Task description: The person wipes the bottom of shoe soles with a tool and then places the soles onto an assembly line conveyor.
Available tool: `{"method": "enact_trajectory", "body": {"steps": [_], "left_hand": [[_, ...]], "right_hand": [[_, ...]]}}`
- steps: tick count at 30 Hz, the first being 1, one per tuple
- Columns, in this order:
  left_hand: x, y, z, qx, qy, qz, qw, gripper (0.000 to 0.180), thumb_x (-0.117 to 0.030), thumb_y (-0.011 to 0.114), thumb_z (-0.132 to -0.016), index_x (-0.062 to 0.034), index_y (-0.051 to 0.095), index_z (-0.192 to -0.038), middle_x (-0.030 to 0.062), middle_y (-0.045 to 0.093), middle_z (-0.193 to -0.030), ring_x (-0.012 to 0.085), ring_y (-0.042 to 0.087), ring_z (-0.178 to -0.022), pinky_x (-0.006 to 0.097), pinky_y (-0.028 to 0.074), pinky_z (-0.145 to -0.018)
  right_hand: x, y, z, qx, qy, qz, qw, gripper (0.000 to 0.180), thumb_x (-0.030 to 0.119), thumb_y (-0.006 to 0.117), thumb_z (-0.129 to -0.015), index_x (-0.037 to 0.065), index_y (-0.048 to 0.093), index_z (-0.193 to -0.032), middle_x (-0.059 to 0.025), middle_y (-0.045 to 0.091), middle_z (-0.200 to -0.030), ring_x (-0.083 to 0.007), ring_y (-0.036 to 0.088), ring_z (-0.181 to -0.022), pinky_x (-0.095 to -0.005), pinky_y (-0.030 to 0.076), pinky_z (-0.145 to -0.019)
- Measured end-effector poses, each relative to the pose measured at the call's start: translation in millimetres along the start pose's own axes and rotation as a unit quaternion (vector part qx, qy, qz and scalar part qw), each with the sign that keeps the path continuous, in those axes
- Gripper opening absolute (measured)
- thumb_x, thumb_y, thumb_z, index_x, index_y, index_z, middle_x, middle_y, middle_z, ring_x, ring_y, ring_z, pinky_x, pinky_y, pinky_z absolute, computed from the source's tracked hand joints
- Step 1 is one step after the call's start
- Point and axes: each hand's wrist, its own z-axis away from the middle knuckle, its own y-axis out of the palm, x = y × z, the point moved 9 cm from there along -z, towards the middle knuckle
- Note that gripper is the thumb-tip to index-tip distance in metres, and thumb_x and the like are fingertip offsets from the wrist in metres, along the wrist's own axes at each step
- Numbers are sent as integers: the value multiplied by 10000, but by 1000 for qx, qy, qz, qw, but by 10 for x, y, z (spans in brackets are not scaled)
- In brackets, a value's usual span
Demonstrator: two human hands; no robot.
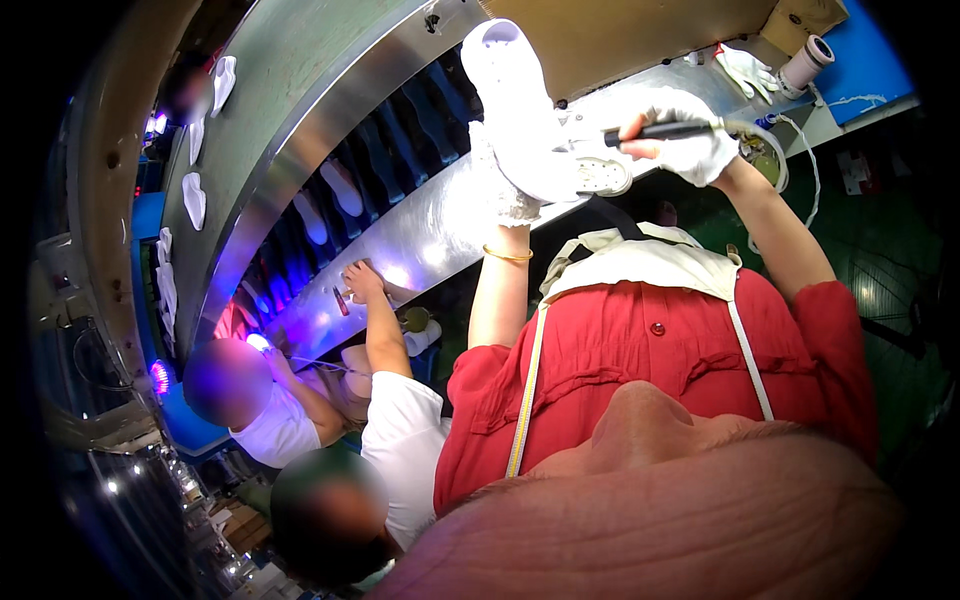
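Metal bench (435, 215) was brightly lit. White shoe (508, 85) was held over it, left hand (492, 180) clamped on its near part. Black tool (665, 131) was gripped by right hand (698, 150), its tip near the shoe; contact could not be told. Scuffing was judged possible if the tool slipped, or snagging by the cord (784, 165) looped at the right wrist. Loose glove (745, 72) and roll (805, 65) were noted beyond; at left, bench space was taken by a neighbour's hand (362, 282).

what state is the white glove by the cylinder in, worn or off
Off: the white glove lies on the bench, with no arm leading into it.
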Motion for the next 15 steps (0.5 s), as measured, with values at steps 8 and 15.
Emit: {"method": "enact_trajectory", "body": {"steps": [8, 15], "left_hand": [[148, 213, 134, -7, -24, 35, 999, 745, -614, 350, -886, -68, 299, -1391, 160, 403, -1364, 339, 419, -1227, 437, 346, -1027], [340, -176, 138, -58, -74, 32, 995, 763, -619, 313, -880, -63, 287, -1402, 203, 406, -1358, 399, 456, -1191, 491, 401, -981]], "right_hand": [[-420, 232, -337, 1, 61, -79, 995, 206, 141, 744, -743, 28, 655, -889, -60, 642, -798, -111, 591, -685, -229, 482, -599], [-71, -101, -433, -84, -144, 37, 985, 159, 116, 741, -741, 51, 666, -865, -62, 631, -810, -147, 587, -686, -247, 481, -601]]}}
